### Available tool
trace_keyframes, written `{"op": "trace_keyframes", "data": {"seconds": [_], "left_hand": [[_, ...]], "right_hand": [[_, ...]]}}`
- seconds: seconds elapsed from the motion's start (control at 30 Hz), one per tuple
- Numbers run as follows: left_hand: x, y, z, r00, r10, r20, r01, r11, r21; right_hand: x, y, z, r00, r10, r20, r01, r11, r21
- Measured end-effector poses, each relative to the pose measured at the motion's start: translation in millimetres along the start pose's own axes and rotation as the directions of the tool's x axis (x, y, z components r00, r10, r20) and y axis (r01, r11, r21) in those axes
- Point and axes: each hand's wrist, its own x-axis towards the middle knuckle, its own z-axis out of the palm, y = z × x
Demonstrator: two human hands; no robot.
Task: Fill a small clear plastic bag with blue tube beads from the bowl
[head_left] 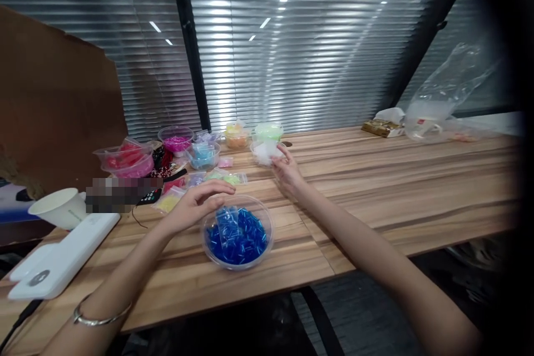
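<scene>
A clear round bowl of blue tube beads (252, 236) stands near the table's front edge, with a small clear bag (228, 226) lying on the beads. My left hand (198, 204) is over the bowl's upper left rim, its fingers stretched out and holding nothing visible. Farther back, my right hand (287, 169) has its fingers at the right side of a clear bowl with white contents (265, 152). Thumb and fingers seem to grip that bowl's rim. A bowl with pale green contents (269, 132) stands right behind it.
Bowls of orange (237, 137), light blue (203, 154), magenta (176, 142) and red items (127, 161) stand at the back left, small bags before them. A paper cup (60, 207) and white device (64, 256) are at left. A tissue pack (384, 123) and plastic bag (434, 103) lie back right.
</scene>
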Motion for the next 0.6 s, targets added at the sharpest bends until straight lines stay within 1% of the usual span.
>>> {"op": "trace_keyframes", "data": {"seconds": [0.03, 0.07, 0.1, 0.13, 0.2, 0.27, 0.33, 0.4, 0.47, 0.53, 0.6], "left_hand": [[-0.4, 3.5, -1.7, 0.999, 0.021, 0.045, -0.021, 1.000, 0.000], [-1.0, 9.0, -3.5, 0.992, 0.046, 0.115, -0.048, 0.999, 0.014], [-1.8, 16.2, -5.1, 0.976, 0.070, 0.207, -0.079, 0.996, 0.035], [-2.8, 24.6, -6.2, 0.953, 0.076, 0.293, -0.107, 0.990, 0.092], [-5.1, 41.5, -6.0, 0.909, 0.028, 0.415, -0.149, 0.954, 0.262], [-6.8, 54.1, -2.5, 0.898, -0.043, 0.438, -0.165, 0.890, 0.424], [-7.3, 60.2, 2.1, 0.885, -0.067, 0.461, -0.196, 0.845, 0.497], [-6.7, 61.7, 4.6, 0.875, -0.072, 0.478, -0.214, 0.829, 0.517], [-6.3, 62.0, 3.3, 0.877, -0.079, 0.473, -0.208, 0.826, 0.523], [-7.6, 62.2, -1.7, 0.887, -0.078, 0.455, -0.195, 0.831, 0.521], [-11.7, 61.2, -8.7, 0.909, -0.067, 0.412, -0.170, 0.841, 0.513]], "right_hand": [[-5.2, 4.7, 3.5, 0.999, 0.029, 0.019, -0.029, 1.000, -0.010], [-10.2, 8.7, 6.6, 0.997, 0.061, 0.040, -0.060, 0.998, -0.023], [-14.8, 11.8, 9.5, 0.994, 0.092, 0.061, -0.089, 0.995, -0.039], [-18.9, 13.8, 12.2, 0.989, 0.120, 0.082, -0.116, 0.992, -0.054], [-25.1, 14.5, 17.0, 0.979, 0.159, 0.125, -0.150, 0.985, -0.080], [-29.1, 12.5, 21.0, 0.970, 0.180, 0.163, -0.166, 0.981, -0.098], [-31.7, 10.5, 24.2, 0.961, 0.196, 0.194, -0.176, 0.978, -0.114], [-33.5, 10.0, 26.7, 0.954, 0.211, 0.213, -0.186, 0.974, -0.129], [-35.0, 10.6, 29.2, 0.951, 0.219, 0.218, -0.193, 0.972, -0.133], [-37.3, 11.0, 32.5, 0.953, 0.217, 0.212, -0.194, 0.973, -0.123], [-41.3, 9.8, 37.6, 0.954, 0.216, 0.207, -0.195, 0.974, -0.114]]}}
